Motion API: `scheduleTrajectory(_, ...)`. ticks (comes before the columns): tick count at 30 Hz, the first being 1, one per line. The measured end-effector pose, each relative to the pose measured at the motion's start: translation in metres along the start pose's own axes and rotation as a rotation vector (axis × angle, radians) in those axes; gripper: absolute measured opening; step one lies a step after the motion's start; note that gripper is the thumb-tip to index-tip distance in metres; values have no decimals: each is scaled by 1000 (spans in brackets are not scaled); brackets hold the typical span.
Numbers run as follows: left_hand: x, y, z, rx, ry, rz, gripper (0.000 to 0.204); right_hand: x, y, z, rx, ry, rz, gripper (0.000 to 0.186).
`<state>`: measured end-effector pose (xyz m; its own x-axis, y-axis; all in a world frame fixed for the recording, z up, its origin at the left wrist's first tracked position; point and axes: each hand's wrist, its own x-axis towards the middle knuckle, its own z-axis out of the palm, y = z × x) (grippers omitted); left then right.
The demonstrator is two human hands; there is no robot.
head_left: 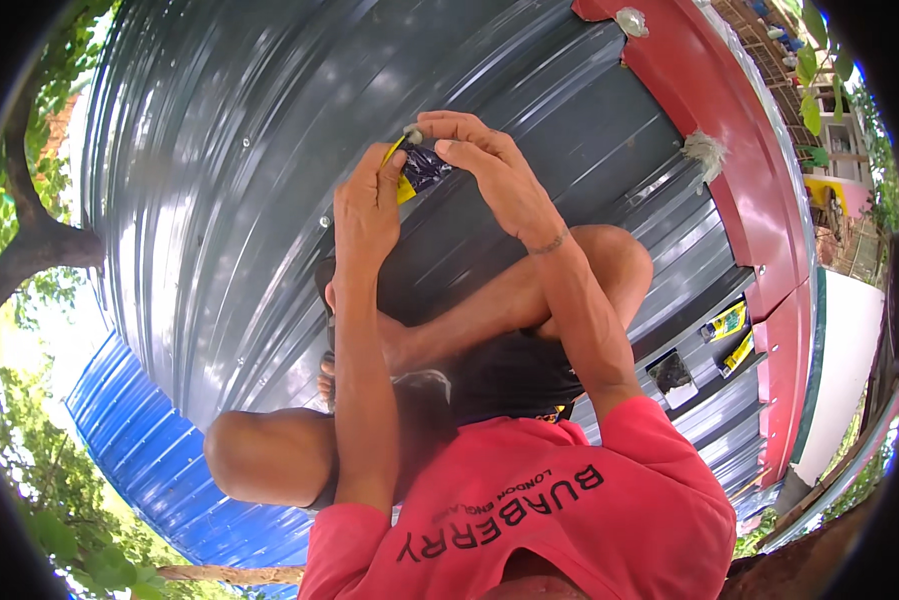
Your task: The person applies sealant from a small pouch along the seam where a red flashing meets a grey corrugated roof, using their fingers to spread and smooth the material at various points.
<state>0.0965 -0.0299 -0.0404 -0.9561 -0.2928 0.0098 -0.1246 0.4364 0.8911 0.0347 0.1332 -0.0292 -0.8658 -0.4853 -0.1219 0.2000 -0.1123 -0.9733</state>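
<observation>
Both of my hands are raised over the dark metal roofing, in front of my crossed legs. A small black and yellow packet (426, 172) is between them. My left hand (367, 212) pinches its yellow left side between thumb and fingers. My right hand (499, 180) has its thumb on the packet's upper right edge, fingers curled over the top. A little greyish lump (414, 136) shows near the right fingertips; whether it is attached to the packet or held apart, I cannot tell.
The ribbed dark roof sheet (249, 160) carries screw heads. Red flashing (759, 210) with whitish lumps (704, 155) runs along the right. Yellow and black packets (724, 322) and a dark-and-white piece (672, 378) lie right of me. A tree branch (44, 245) reaches in left, above blue roofing (184, 460).
</observation>
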Motion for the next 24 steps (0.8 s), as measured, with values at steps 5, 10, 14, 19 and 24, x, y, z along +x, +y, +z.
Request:
scheduleTrajectory(5, 0, -2, 0, 72, 30, -19, 25, 1, 1, 2, -15, 4, 32, 32)
scheduleTrajectory(10, 3, -5, 6, 168, 58, -43, 26, 0, 3, 0, -1, 30, 6, 32)
scheduleTrajectory(14, 10, -22, 16, 259, 65, -115, 33, -5, -21, -21, 74, 62, -89, 34)
scheduleTrajectory(19, 11, -72, 16, 197, 58, -124, 40, -9, -152, -89, -315, 292, -534, 32)
scheduleTrajectory(24, 16, -62, 41, -274, -78, -147, 40, 26, -165, -194, -1015, 433, -480, 35)
